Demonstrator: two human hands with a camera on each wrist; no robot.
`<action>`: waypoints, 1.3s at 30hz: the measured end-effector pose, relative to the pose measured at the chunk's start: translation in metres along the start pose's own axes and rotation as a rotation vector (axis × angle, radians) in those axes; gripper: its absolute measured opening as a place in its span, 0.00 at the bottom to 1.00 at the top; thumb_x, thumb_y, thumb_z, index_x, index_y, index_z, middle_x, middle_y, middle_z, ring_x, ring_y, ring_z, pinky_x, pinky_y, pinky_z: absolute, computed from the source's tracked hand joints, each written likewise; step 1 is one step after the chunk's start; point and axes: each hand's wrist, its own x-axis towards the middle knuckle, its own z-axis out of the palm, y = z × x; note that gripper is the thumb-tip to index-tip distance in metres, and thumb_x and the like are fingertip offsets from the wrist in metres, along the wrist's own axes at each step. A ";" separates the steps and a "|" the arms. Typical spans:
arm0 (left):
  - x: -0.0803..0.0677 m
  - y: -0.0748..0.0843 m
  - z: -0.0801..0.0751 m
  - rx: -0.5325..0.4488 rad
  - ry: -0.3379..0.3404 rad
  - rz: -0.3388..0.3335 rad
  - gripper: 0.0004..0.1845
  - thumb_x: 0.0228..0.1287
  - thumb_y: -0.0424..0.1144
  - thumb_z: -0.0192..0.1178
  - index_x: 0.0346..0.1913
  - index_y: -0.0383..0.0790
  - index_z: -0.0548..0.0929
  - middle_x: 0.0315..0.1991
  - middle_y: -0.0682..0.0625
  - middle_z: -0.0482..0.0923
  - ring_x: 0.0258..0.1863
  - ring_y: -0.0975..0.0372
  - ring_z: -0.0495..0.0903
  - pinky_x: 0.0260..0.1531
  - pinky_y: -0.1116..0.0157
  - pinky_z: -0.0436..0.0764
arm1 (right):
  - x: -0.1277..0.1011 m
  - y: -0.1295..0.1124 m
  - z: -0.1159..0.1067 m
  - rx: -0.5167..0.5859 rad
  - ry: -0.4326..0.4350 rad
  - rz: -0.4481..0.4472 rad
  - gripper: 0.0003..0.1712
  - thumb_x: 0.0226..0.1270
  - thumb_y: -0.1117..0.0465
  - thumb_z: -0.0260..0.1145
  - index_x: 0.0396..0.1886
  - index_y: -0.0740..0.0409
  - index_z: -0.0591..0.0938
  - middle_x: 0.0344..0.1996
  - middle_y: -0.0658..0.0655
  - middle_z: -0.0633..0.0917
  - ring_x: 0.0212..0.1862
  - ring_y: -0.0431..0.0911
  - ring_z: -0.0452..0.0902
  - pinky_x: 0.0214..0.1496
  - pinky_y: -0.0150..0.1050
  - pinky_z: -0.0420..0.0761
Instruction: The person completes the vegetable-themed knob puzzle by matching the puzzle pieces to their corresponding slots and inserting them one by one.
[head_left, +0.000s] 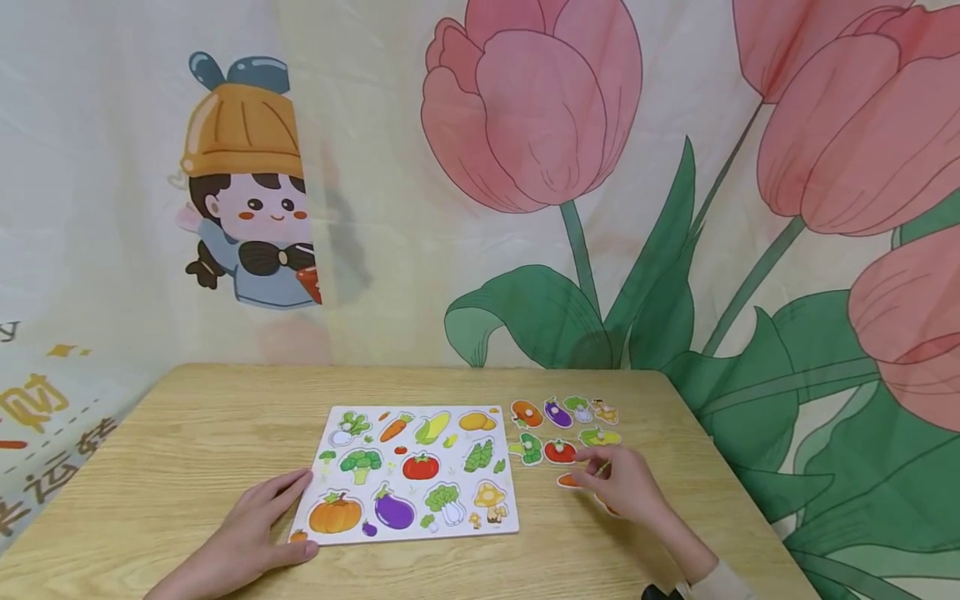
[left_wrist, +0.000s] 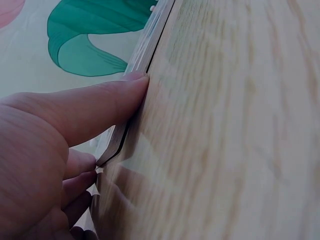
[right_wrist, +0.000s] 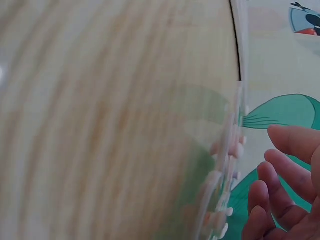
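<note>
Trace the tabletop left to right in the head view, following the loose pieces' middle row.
Left hand → white rectangular board with printed vegetables → flat green broccoli-shaped piece → flat red tomato-shaped piece → right hand.

The head view is bright, and its light is soft and even; the printed cloth (head_left: 382, 167) looks rather clear. Both wrist views are dimmer and cooler in colour. In the left one, the table (left_wrist: 240, 125) carries pale reflections and a brownish shade near the left hand (left_wrist: 47, 145). In the right one, the wood grain is blurred, with greenish reflections and a small bright spot at the left edge.
</note>
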 end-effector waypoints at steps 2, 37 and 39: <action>-0.001 0.001 0.000 0.009 0.009 0.010 0.54 0.54 0.56 0.81 0.77 0.29 0.71 0.75 0.35 0.67 0.71 0.36 0.61 0.61 0.33 0.67 | -0.002 0.002 0.001 -0.019 0.007 0.016 0.11 0.63 0.60 0.81 0.45 0.51 0.93 0.28 0.45 0.82 0.31 0.41 0.75 0.29 0.33 0.74; -0.001 -0.001 0.000 -0.008 0.019 0.017 0.54 0.55 0.58 0.79 0.77 0.30 0.71 0.76 0.36 0.67 0.72 0.36 0.60 0.62 0.34 0.64 | 0.008 0.016 0.012 -0.100 -0.027 0.016 0.06 0.62 0.60 0.82 0.32 0.46 0.90 0.25 0.45 0.81 0.31 0.41 0.73 0.34 0.34 0.71; -0.001 -0.001 0.000 -0.010 0.024 0.021 0.54 0.55 0.58 0.80 0.77 0.30 0.71 0.76 0.36 0.67 0.72 0.37 0.61 0.62 0.34 0.64 | 0.008 0.016 0.012 -0.105 -0.029 0.017 0.06 0.62 0.60 0.82 0.32 0.46 0.91 0.26 0.45 0.81 0.32 0.41 0.73 0.34 0.34 0.72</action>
